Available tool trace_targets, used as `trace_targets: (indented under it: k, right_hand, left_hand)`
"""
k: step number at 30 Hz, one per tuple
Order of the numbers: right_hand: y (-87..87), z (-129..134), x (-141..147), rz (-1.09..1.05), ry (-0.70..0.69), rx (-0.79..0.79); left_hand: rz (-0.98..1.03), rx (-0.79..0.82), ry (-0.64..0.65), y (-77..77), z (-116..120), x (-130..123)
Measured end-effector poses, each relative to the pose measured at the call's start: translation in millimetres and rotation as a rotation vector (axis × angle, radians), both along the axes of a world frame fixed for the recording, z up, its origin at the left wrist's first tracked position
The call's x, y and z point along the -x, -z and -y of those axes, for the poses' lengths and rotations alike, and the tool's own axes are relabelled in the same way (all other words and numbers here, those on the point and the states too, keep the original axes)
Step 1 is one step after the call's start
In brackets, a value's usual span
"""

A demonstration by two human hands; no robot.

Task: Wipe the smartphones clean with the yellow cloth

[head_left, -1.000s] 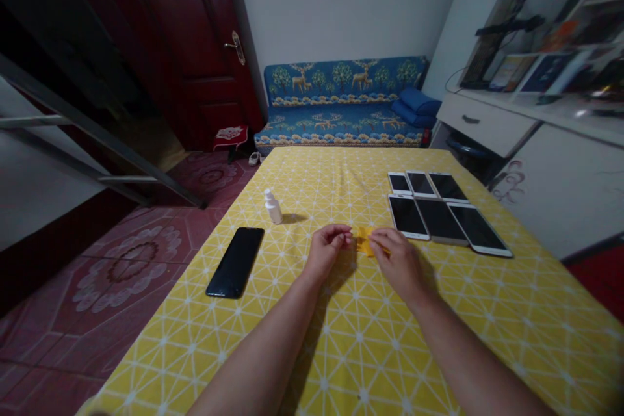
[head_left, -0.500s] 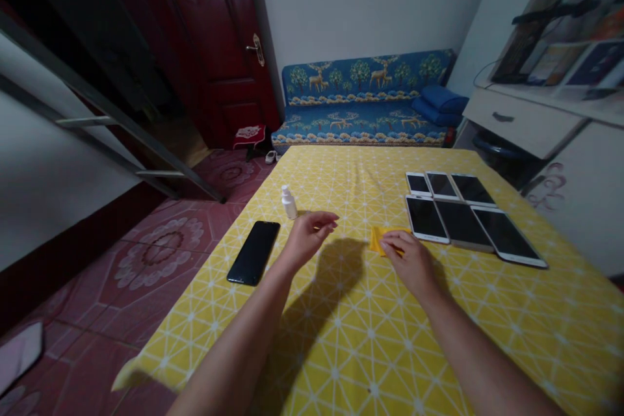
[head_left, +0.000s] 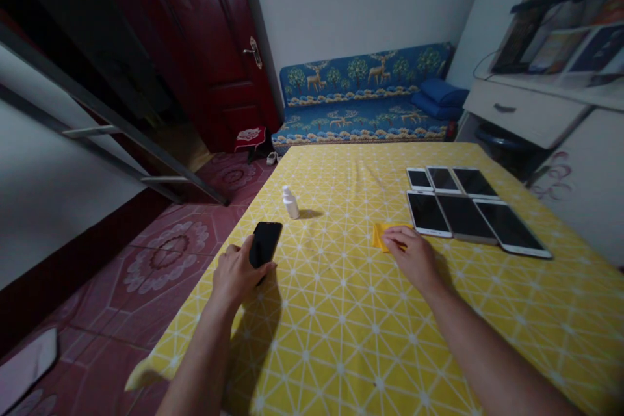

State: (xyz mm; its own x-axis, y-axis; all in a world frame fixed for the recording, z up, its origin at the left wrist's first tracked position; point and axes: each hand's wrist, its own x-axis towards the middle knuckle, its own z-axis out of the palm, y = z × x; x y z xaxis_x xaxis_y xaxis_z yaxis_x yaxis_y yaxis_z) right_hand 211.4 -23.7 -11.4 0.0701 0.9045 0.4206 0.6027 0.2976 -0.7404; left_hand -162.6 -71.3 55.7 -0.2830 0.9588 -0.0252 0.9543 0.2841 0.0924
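- Closing around the lower end of a black smartphone (head_left: 266, 244), the left hand (head_left: 236, 276) had a clenched grip on it, well to the left of a yellow cloth (head_left: 385, 236).
- The right hand (head_left: 414, 259) rested over the right end of the cloth; I could not tell whether its grip was pinching the cloth or merely lying on it.
- Six light-framed smartphones (head_left: 465, 218) lay face up in two rows of three just to the right of the cloth, with neither hand touching them.
- A white dropper bottle (head_left: 291, 203) stood upright on the far left of the cloth, apart from both hands.
- All of these lay on a yellow patterned table (head_left: 341, 338).
- At this point, the black smartphone was in hand and separate from the rows, the cloth was under the right hand, and the bottle stood untouched.
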Motion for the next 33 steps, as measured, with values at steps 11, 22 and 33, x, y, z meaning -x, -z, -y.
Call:
trace_targets:
  k: [11,22,33]
  right_hand:
    - [-0.7,2,3,0.145,-0.018,-0.04]
    - [-2.9,2,9,0.438,0.032,-0.09]
    - [-0.7,0,-4,0.262,0.086,-0.075]
  left_hand:
    - [0.037,-0.049,0.03,9.1,31,-25]
    - [0.344,-0.076,0.384,10.1,39,-130]
    - [0.307,-0.044,0.381,-0.6,-26,-218]
